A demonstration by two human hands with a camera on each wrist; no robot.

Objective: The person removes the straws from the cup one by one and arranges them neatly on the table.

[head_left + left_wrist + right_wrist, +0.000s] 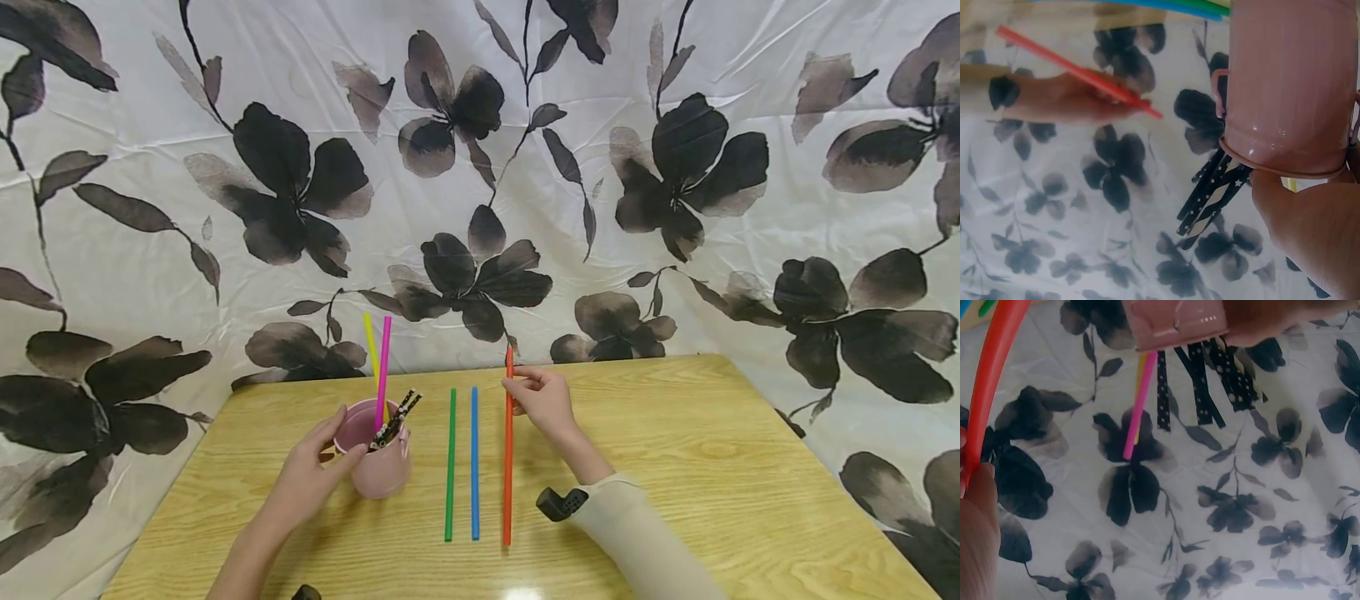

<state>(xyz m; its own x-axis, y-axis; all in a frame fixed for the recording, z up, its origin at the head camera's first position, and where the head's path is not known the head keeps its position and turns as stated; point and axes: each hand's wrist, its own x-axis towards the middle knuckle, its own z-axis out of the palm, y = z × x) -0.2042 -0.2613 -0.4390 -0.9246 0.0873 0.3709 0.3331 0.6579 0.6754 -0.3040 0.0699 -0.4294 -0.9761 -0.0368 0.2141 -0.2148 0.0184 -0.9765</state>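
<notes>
At the left of the table, a pink metal cup [381, 482] with small side handles stands upright. My left hand [303, 479] holds it by the rim, thumb at the near side and fingers at the left. A yellow straw [371, 337], a magenta straw [384, 358] and several short black patterned straws [1207, 206] stick out of the cup. Between thumb and fingers, my right hand [546, 404] pinches a red straw [508, 483] near its upper end. In the right wrist view the red straw [992, 381] rises at the left edge.
Left of the red straw, a blue straw [475, 467] and a green straw [450, 467] lie side by side on the wood-grain table [675, 467]. Behind the table hangs a white cloth [570, 250] printed with dark flowers.
</notes>
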